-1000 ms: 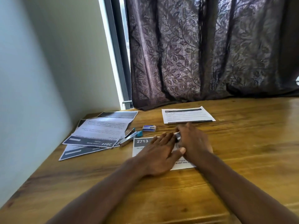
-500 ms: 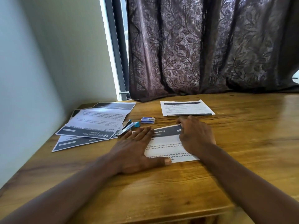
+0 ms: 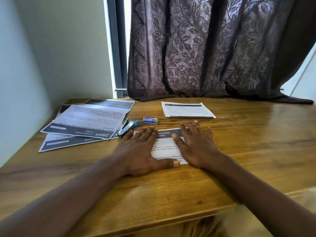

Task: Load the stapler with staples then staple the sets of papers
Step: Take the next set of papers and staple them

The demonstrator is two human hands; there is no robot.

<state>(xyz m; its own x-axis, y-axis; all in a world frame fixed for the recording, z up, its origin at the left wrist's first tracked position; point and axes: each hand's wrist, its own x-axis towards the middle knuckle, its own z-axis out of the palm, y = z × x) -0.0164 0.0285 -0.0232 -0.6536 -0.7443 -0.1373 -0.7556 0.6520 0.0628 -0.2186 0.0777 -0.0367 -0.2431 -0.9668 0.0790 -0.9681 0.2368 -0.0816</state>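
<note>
**Wooden table, two flat hands on one set of papers**

Brown wood of the table (image 3: pixel 248 142) lies under it all. On it, right in front of the person, is a set of papers (image 3: pixel 165 152) with a dark band at its top. The left hand (image 3: pixel 136 151) and the right hand (image 3: pixel 196 144) both press flat on it, one on each side. Their fingers (image 3: pixel 185 130) are straight and a little apart, and they grip nothing. It looks like the hands hold the sheets flat and lined up, so that a corner is ready for a staple.

The stapler (image 3: pixel 127 128) lies at ten o'clock from this set, just past the left fingertips, so it is easy to reach. Whether it has staples inside cannot be seen. The small box of staples (image 3: pixel 150 120) sits at eleven o'clock, near the stapler. A loose pile of papers (image 3: pixel 85 122) waits at nine o'clock, fanned out by the wall (image 3: pixel 51 57). One more sheet (image 3: pixel 188 109) lies at one o'clock, farther back, near the dark curtain (image 3: pixel 213 48).
</note>
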